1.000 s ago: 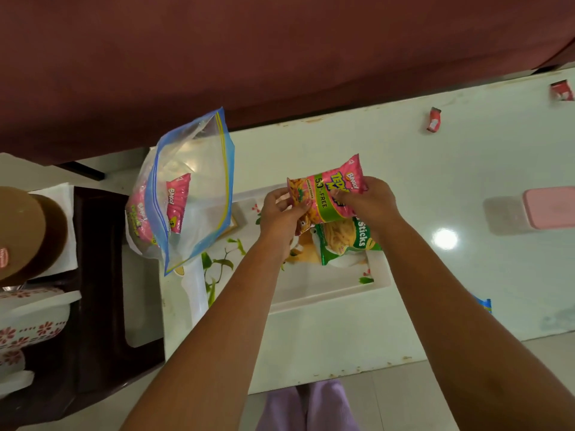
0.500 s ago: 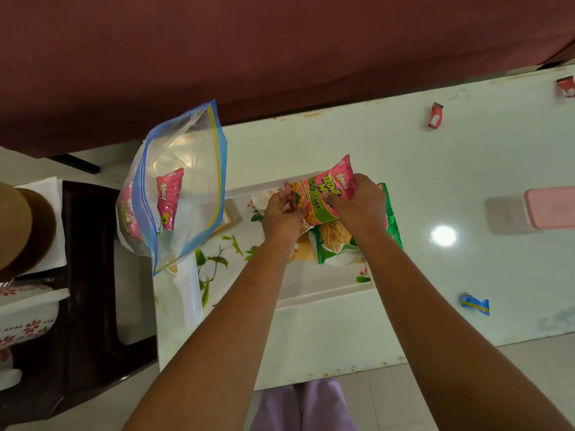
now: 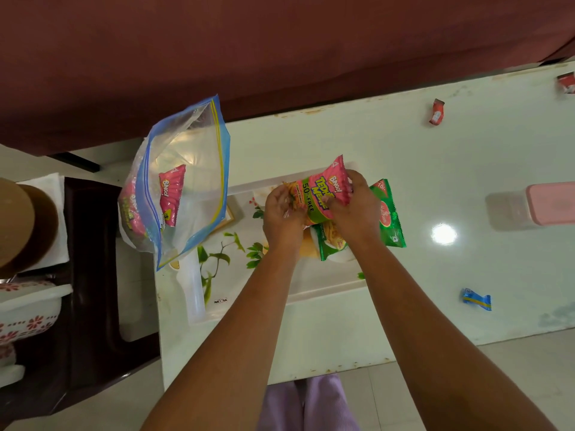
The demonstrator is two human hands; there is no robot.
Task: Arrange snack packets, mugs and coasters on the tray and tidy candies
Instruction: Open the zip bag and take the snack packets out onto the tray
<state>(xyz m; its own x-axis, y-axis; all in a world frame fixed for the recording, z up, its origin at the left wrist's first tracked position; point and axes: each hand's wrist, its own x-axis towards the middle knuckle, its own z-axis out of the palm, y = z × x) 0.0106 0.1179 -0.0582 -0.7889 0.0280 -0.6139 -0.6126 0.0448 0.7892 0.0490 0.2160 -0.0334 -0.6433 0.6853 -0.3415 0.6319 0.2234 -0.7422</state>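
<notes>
Both hands have hold of a pink snack packet (image 3: 320, 194), the left hand (image 3: 281, 213) with fingers curled round one end and the right hand (image 3: 354, 209) gripping the other, over the far side of the floral tray (image 3: 311, 295). A green packet (image 3: 389, 213) lies beneath it, across the tray's right end. A clear zip bag (image 3: 189, 144) with more pink packets inside stands open at the table's (image 3: 311, 346) left end. A red candy (image 3: 436, 112) lies near the far edge, a blue candy (image 3: 476, 299) toward the near edge.
</notes>
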